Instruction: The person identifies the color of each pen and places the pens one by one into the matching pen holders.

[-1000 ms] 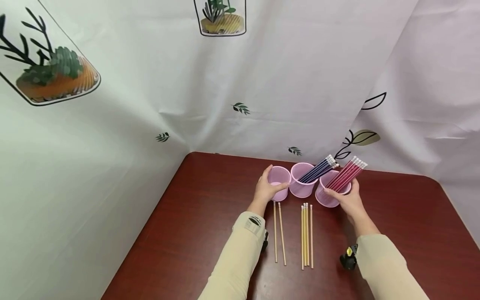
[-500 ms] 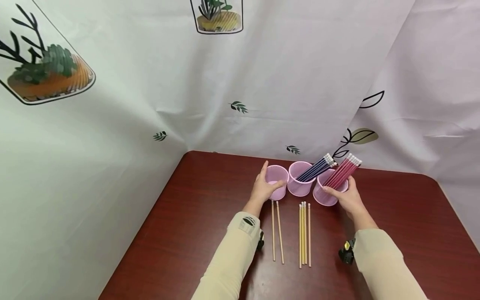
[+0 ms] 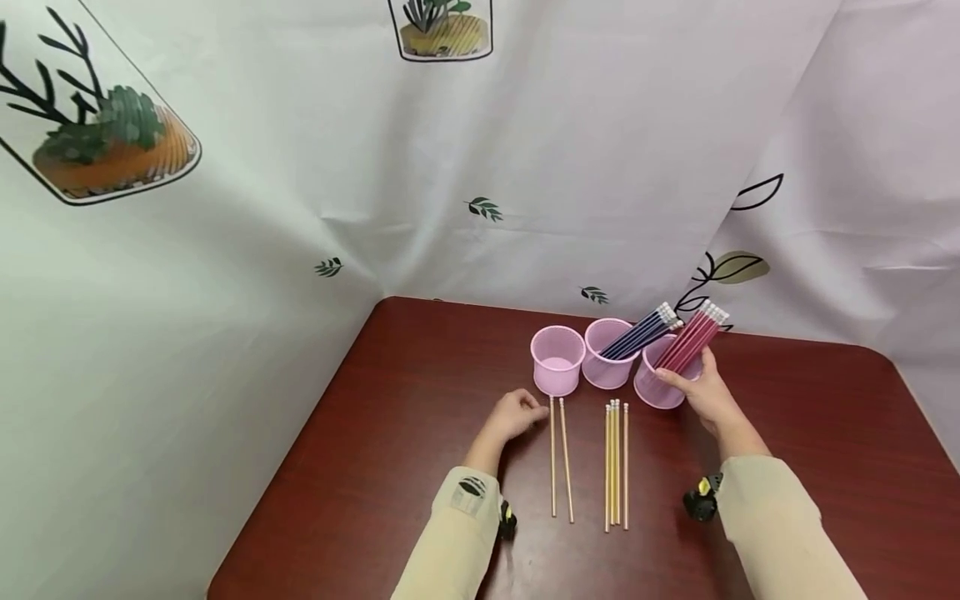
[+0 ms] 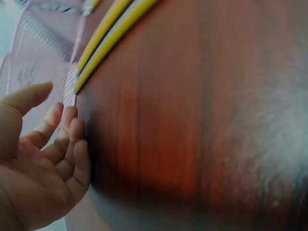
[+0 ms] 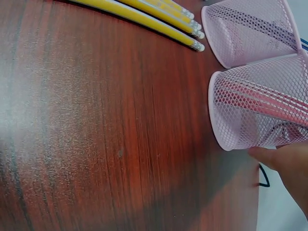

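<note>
My right hand [image 3: 712,404] grips the right pink mesh pencil cup [image 3: 657,390], thumb at the near rim and fingers on its far side. A bundle of red pencils [image 3: 686,343] leans out of that cup. In the right wrist view the red pencils [image 5: 269,104] show through the mesh. My left hand [image 3: 512,415] holds nothing, its fingers loosely bent and the thumb apart in the left wrist view. It hovers left of two yellow pencils [image 3: 554,458], close to their eraser ends. Just beyond stands the left pink mesh cup [image 3: 557,382], with no pencils in it.
Between these two stands a middle pink cup [image 3: 606,372] with dark blue pencils [image 3: 637,336] leaning right. Several more yellow pencils [image 3: 615,467] lie side by side on the dark red wooden table [image 3: 360,467]. A white printed cloth [image 3: 570,167] hangs behind the table.
My left hand has let go of the left cup and drawn back toward me, beside the two yellow pencils. My right hand still grips the right cup.
</note>
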Demonstrator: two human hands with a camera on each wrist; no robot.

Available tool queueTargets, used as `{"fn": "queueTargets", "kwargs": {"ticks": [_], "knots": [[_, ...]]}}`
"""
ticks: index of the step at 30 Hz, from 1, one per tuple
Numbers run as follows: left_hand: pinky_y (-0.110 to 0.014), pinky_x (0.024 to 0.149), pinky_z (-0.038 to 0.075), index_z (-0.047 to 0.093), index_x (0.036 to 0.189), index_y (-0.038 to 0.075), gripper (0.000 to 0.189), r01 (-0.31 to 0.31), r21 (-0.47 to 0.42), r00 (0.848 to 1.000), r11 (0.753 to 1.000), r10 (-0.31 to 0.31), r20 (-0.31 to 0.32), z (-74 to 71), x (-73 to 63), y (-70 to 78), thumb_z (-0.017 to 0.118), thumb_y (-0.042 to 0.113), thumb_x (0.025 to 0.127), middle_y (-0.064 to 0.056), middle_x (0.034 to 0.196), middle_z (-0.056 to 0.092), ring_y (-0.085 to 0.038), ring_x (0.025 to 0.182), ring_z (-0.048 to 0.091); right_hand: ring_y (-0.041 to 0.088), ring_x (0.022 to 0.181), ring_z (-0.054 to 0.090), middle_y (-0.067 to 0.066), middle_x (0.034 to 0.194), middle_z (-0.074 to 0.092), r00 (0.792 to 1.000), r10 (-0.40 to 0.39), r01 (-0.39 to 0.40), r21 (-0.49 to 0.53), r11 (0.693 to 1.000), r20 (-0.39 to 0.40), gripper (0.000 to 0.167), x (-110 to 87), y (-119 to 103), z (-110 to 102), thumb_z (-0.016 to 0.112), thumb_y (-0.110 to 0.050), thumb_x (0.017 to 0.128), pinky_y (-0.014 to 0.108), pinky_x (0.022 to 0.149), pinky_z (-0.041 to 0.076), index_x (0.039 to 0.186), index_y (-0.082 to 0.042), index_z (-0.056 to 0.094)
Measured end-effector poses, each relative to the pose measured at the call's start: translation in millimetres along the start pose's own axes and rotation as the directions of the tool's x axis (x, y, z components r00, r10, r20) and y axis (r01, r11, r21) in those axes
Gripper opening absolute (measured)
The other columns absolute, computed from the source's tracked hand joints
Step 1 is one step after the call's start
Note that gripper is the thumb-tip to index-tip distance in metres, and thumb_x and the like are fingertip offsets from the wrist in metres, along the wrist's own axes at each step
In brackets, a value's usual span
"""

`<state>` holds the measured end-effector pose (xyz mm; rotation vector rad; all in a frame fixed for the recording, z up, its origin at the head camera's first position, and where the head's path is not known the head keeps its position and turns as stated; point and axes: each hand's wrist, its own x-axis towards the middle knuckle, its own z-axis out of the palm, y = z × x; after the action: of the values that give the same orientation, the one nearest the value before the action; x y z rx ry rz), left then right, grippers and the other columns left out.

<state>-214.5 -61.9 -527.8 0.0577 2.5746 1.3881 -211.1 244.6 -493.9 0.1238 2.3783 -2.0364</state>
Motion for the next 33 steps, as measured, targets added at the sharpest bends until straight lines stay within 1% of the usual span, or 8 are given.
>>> {"fn": "queueTargets", "kwargs": {"ticks": [2,4,8,13,15,19,26,33], "knots": [[-0.023,0.053,0.039,0.06,0.069,0.009,0.024,-0.033,0.172,0.999,0.985,0.026,0.045,4.2,-2.8,4.0,0.073,0.028,0.076,0.004,0.06,0.053,-0.009,0.057,0.047,0.042,0.13,0.018,0.03,0.144,0.014,1.0,-0.004,0.004,-0.02,1.0,0.007,0.093,-1.3,-2,-3,0.064,-0.017,0.087,0.053,0.106,0.015,0.145,-0.005,-0.007],[-0.023,0.054,0.038,0.06,0.063,0.012,0.026,-0.029,0.258,0.998,0.966,0.015,0.056,6.2,-3.7,8.9,0.075,0.031,0.073,0.006,0.058,0.053,-0.009,0.058,0.046,0.043,0.13,0.018,0.032,0.143,0.013,1.0,0.0,0.0,-0.036,0.999,0.011,0.093,-2.1,-3,-4,0.065,-0.018,0.087,0.054,0.106,0.015,0.145,-0.004,-0.007],[-0.024,0.054,0.039,0.061,0.059,0.012,0.027,0.001,0.33,0.997,0.944,-0.029,0.078,10.8,-2.0,13.2,0.076,0.03,0.072,0.005,0.056,0.054,-0.011,0.056,0.047,0.043,0.13,0.018,0.032,0.143,0.012,1.0,0.02,-0.02,-0.058,0.998,0.005,0.096,-2.8,-5,-5,0.067,-0.017,0.085,0.054,0.106,0.015,0.144,-0.004,-0.008],[-0.025,0.054,0.041,0.06,0.058,0.012,0.029,-0.022,0.449,0.992,0.893,-0.036,0.121,14.7,1.5,16.6,0.072,0.034,0.073,0.005,0.056,0.054,-0.013,0.056,0.05,0.043,0.131,0.018,0.031,0.144,0.011,0.999,0.038,-0.039,-0.081,0.996,-0.005,0.101,-0.7,-3,-6,0.07,-0.014,0.083,0.054,0.106,0.015,0.145,-0.007,-0.009],[-0.026,0.056,0.042,0.059,0.058,0.013,0.03,-0.032,0.492,0.992,0.87,-0.033,0.123,15.2,2.1,17.8,0.072,0.036,0.072,0.005,0.057,0.054,-0.015,0.058,0.051,0.043,0.131,0.017,0.03,0.145,0.009,0.999,0.043,-0.043,-0.075,0.996,-0.003,0.101,0.4,-2,-5,0.069,-0.013,0.083,0.054,0.106,0.015,0.145,-0.007,-0.01],[-0.029,0.059,0.044,0.06,0.057,0.013,0.033,-0.021,0.532,0.994,0.846,-0.04,0.103,16.0,1.3,18.9,0.074,0.039,0.071,0.004,0.057,0.055,-0.018,0.061,0.054,0.042,0.133,0.013,0.029,0.146,0.007,0.999,0.053,-0.053,-0.045,0.998,0.004,0.101,1.1,0,-3,0.068,-0.012,0.084,0.053,0.107,0.013,0.145,-0.01,-0.012],[-0.032,0.065,0.047,0.063,0.059,0.015,0.03,0.026,0.533,0.996,0.846,-0.07,0.063,18.0,-0.1,19.8,0.076,0.039,0.07,0.002,0.064,0.06,-0.022,0.074,0.061,0.04,0.133,0.013,0.028,0.146,0.009,0.998,0.058,-0.058,-0.024,0.998,-0.006,0.1,-0.9,1,-4,0.068,-0.015,0.084,0.053,0.107,0.012,0.146,-0.012,-0.01],[-0.032,0.058,0.045,0.06,0.056,0.015,0.029,0.048,0.508,0.997,0.86,-0.074,0.031,17.9,0.0,20.2,0.074,0.036,0.07,0.003,0.059,0.056,-0.02,0.063,0.055,0.042,0.133,0.012,0.029,0.145,0.01,0.998,0.067,-0.067,-0.029,0.997,-0.012,0.101,-1.8,0,-4,0.069,-0.019,0.083,0.054,0.106,0.012,0.145,-0.011,-0.01]]}}
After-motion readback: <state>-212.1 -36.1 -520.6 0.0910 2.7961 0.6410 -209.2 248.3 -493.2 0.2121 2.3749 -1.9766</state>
